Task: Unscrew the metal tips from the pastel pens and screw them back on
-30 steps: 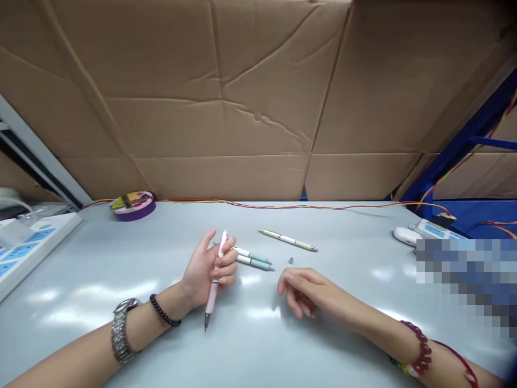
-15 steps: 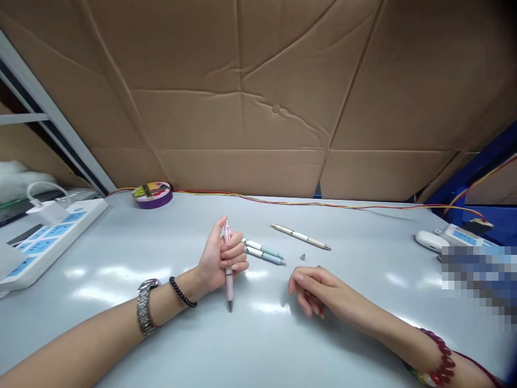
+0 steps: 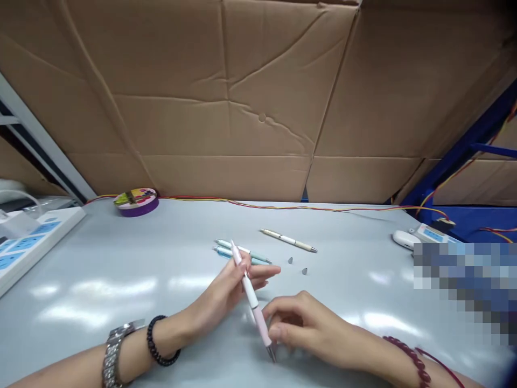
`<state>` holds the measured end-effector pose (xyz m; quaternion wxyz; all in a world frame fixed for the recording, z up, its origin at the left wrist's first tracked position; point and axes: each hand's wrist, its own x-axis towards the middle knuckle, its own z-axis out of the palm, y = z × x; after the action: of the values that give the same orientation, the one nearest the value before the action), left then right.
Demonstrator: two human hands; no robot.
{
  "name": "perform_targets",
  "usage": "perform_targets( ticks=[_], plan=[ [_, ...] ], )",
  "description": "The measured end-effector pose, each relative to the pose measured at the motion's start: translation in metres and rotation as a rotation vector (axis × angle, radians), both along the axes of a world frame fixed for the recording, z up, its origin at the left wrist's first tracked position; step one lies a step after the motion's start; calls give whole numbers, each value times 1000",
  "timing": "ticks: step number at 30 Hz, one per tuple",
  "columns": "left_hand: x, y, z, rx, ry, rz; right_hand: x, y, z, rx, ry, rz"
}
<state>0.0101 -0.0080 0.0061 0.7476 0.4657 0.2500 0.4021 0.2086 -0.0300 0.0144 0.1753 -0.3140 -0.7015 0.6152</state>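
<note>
My left hand (image 3: 226, 291) pinches a pink and white pen (image 3: 251, 293) between thumb and forefinger, its other fingers stretched out. The pen slants with its metal tip down toward me. At the pen's pink lower part is my right hand (image 3: 309, 328), with curled thumb and forefinger against the barrel; the forefinger's tip is partly hidden behind it. Behind my left hand lie a green and white pen (image 3: 258, 255) and a light blue pen (image 3: 223, 251), both partly covered. Further right lies a beige and white pen (image 3: 288, 240). Two small grey cone-shaped pieces (image 3: 304, 271) (image 3: 290, 260) rest near it.
A purple round box (image 3: 139, 209) with a colourful lid stands at the back left. Power strips (image 3: 28, 242) (image 3: 434, 233) lie on both sides, with a white rounded device (image 3: 405, 240) by the right one. Thin red and yellow wires (image 3: 258, 205) run along the cardboard wall (image 3: 194, 129).
My left hand has changed from a fist around the pen to a pinch, tilting its tip rightward. My right hand has come to the pen's lower end. A second grey piece now shows.
</note>
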Motion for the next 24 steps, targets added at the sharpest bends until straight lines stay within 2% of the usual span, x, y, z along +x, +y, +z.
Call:
perform_targets(
  ticks=[4,6,7,8,10,13,14,16,21,24],
  plan=[
    [-3,-11,-1,226,254,-12,-8,-3,-8,-153,103,-8],
    [-5,-12,-3,357,379,31,-10,-4,-8,-143,121,-24],
    [-6,-11,-4,446,427,54,-9,-3,-7,-91,113,-46],
    [-7,-9,-5,554,467,77,-5,0,-4,-6,90,-82],
    [-9,-3,-6,805,571,98,8,13,3,274,-15,-240],
    [-11,7,-6,1113,845,128,41,46,8,705,-320,-626],
    [-12,9,-7,1156,955,149,52,58,7,796,-450,-714],
    [-12,13,-8,1179,1143,201,70,78,0,876,-722,-760],
    [-12,18,-10,1201,1341,215,86,96,-22,846,-825,-663],
    [-11,21,-8,1178,1352,184,85,94,-24,838,-839,-620]
  ],
)
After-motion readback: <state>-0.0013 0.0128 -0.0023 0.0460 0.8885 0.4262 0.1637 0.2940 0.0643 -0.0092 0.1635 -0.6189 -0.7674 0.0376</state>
